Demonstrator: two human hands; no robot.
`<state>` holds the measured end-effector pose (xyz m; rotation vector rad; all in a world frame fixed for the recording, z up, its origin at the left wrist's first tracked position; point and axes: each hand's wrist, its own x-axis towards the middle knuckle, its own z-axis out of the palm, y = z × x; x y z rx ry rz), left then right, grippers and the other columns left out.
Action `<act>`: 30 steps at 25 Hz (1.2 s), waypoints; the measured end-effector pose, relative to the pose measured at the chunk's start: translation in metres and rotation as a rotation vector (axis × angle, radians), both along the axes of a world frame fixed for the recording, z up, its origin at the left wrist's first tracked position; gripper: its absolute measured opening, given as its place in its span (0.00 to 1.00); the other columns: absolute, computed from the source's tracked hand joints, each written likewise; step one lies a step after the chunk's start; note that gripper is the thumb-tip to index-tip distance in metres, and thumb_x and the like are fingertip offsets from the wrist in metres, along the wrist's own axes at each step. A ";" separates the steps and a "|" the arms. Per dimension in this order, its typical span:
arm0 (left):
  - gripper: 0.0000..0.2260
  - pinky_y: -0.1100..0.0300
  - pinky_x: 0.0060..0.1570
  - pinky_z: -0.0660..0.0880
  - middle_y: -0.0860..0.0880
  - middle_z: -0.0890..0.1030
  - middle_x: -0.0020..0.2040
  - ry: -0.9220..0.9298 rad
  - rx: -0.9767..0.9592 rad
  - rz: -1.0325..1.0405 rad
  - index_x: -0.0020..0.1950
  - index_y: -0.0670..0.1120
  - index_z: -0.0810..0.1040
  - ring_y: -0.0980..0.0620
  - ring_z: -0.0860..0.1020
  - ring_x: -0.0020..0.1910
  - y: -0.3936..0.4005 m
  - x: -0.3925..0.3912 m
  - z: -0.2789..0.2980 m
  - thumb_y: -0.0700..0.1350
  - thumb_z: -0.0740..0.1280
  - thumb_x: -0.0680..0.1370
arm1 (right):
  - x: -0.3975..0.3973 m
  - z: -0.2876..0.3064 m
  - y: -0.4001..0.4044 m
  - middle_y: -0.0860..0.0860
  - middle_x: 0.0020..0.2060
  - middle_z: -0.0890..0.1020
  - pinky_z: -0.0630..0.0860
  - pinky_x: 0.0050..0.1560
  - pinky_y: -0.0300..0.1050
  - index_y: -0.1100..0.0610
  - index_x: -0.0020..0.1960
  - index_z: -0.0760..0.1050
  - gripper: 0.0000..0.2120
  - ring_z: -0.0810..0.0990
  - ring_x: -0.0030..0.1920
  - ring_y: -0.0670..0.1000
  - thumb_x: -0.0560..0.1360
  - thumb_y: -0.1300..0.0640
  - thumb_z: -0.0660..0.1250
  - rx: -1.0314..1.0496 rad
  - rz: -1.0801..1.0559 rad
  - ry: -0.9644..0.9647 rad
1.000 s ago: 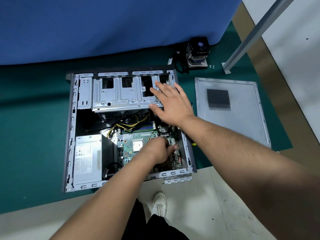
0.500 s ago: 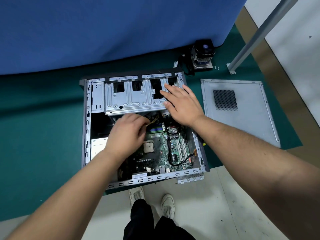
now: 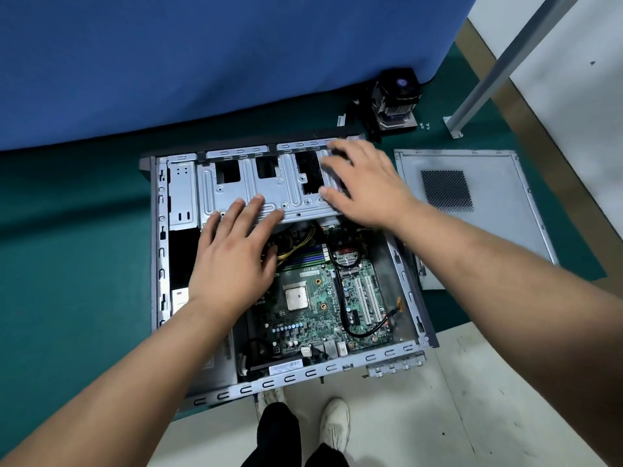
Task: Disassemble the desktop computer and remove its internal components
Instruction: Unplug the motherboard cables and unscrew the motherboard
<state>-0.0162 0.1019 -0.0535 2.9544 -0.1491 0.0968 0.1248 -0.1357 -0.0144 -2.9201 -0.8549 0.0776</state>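
Change noted: left hand (image 3: pixel 232 261) had come off the motherboard (image 3: pixel 313 298) area since the earlier frames and moved up to the drive cage (image 3: pixel 269 190); the view had also shifted, setting the case nearer centre.
Left hand: fingers straight and spread, fingertips resting on the near edge of the cage, palm over the yellow cable bundle (image 3: pixel 296 244); it grasped nothing.
Right hand (image 3: pixel 364 187): laid flat on the right end of the cage, fingers extended toward the far rim; released, holding nothing.
Task item: desktop computer case (image 3: pixel 158 264) lay on its side, open, on the green floor mat (image 3: pixel 84 264), against the blue partition (image 3: pixel 202 62).
Interior: motherboard still seated with bare processor socket (image 3: pixel 296 297); power supply (image 3: pixel 180 298) largely hidden under the left forearm.
Already out: side panel (image 3: pixel 488 237) lay flat just right of the case; cooler with fan (image 3: pixel 397 99) stood beyond the far right corner, loose screws (image 3: pixel 424 125) beside it.
Judgement on step: both hands on the cage suggested it was the next part to come free, probably by lifting or swinging it.
Judgement on progress: early to middle; cage, board and supply remained.
Risk: cables beneath the cage edge could snag; whether fixings still held the cage could not be told.
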 end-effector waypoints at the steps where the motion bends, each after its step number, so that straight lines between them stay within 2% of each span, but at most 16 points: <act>1: 0.28 0.42 0.78 0.55 0.51 0.62 0.81 -0.001 0.003 -0.002 0.78 0.60 0.63 0.46 0.60 0.80 0.000 0.000 0.001 0.54 0.65 0.79 | 0.012 0.003 0.005 0.52 0.80 0.60 0.56 0.77 0.59 0.49 0.79 0.64 0.30 0.57 0.79 0.57 0.81 0.37 0.56 -0.022 0.000 0.016; 3: 0.28 0.43 0.78 0.54 0.51 0.62 0.81 0.008 0.000 0.006 0.78 0.60 0.63 0.46 0.59 0.80 0.000 0.000 0.002 0.53 0.66 0.78 | 0.028 0.001 0.013 0.49 0.83 0.51 0.49 0.81 0.55 0.46 0.82 0.55 0.33 0.50 0.82 0.54 0.81 0.34 0.52 -0.080 0.002 0.043; 5: 0.28 0.43 0.78 0.55 0.52 0.62 0.81 0.012 -0.009 0.010 0.78 0.61 0.64 0.47 0.60 0.80 0.000 0.001 0.003 0.53 0.66 0.78 | 0.032 -0.009 0.014 0.47 0.83 0.47 0.44 0.81 0.54 0.44 0.83 0.49 0.34 0.46 0.83 0.53 0.81 0.33 0.50 -0.118 0.006 0.015; 13: 0.26 0.45 0.77 0.56 0.55 0.63 0.80 -0.004 -0.027 -0.011 0.77 0.61 0.65 0.49 0.59 0.80 -0.005 -0.003 0.010 0.58 0.60 0.78 | 0.037 -0.018 0.009 0.44 0.83 0.47 0.43 0.81 0.53 0.43 0.83 0.48 0.35 0.45 0.83 0.52 0.80 0.31 0.47 -0.064 0.060 -0.002; 16: 0.25 0.44 0.74 0.62 0.53 0.67 0.78 -0.106 -0.019 -0.140 0.75 0.56 0.71 0.47 0.62 0.79 -0.012 -0.014 0.012 0.55 0.61 0.78 | 0.039 -0.019 0.007 0.43 0.83 0.47 0.43 0.81 0.53 0.42 0.83 0.48 0.33 0.45 0.83 0.52 0.82 0.33 0.50 -0.043 0.077 -0.004; 20: 0.19 0.46 0.70 0.69 0.53 0.76 0.71 -0.165 0.006 -0.443 0.69 0.53 0.77 0.46 0.69 0.75 -0.044 -0.020 0.007 0.51 0.62 0.79 | 0.040 -0.020 0.007 0.42 0.83 0.48 0.43 0.81 0.52 0.41 0.83 0.49 0.33 0.45 0.83 0.51 0.81 0.34 0.52 -0.028 0.077 -0.005; 21: 0.18 0.48 0.70 0.68 0.53 0.77 0.70 -0.118 0.055 -0.508 0.68 0.54 0.77 0.47 0.69 0.75 -0.056 -0.015 0.004 0.52 0.62 0.79 | 0.041 -0.020 0.007 0.42 0.83 0.48 0.43 0.81 0.52 0.41 0.83 0.49 0.33 0.45 0.83 0.51 0.81 0.34 0.53 -0.025 0.079 -0.006; 23: 0.18 0.52 0.71 0.67 0.55 0.76 0.69 0.098 0.083 -0.522 0.69 0.55 0.75 0.49 0.68 0.74 -0.083 0.005 -0.002 0.55 0.61 0.80 | 0.041 -0.021 0.006 0.42 0.83 0.48 0.43 0.81 0.52 0.40 0.83 0.49 0.34 0.45 0.83 0.51 0.81 0.33 0.53 -0.018 0.082 -0.011; 26: 0.18 0.51 0.67 0.71 0.50 0.78 0.65 0.362 -0.082 -0.330 0.68 0.53 0.76 0.47 0.73 0.67 -0.113 0.045 -0.019 0.56 0.62 0.80 | 0.043 -0.024 0.006 0.41 0.82 0.49 0.43 0.81 0.51 0.40 0.83 0.50 0.33 0.46 0.83 0.50 0.81 0.33 0.54 0.004 0.080 -0.015; 28: 0.16 0.51 0.60 0.76 0.46 0.81 0.61 0.424 -0.238 -0.174 0.64 0.49 0.79 0.44 0.78 0.62 -0.129 0.067 -0.034 0.55 0.64 0.80 | 0.045 -0.025 0.006 0.41 0.82 0.49 0.43 0.81 0.51 0.39 0.82 0.50 0.34 0.46 0.83 0.50 0.80 0.33 0.54 0.013 0.080 -0.019; 30: 0.15 0.54 0.53 0.77 0.45 0.83 0.57 0.441 -0.276 -0.093 0.58 0.47 0.79 0.42 0.80 0.58 -0.141 0.080 -0.047 0.56 0.66 0.80 | 0.047 -0.026 0.006 0.41 0.82 0.49 0.43 0.81 0.52 0.39 0.82 0.50 0.34 0.47 0.83 0.50 0.80 0.32 0.54 0.012 0.083 -0.021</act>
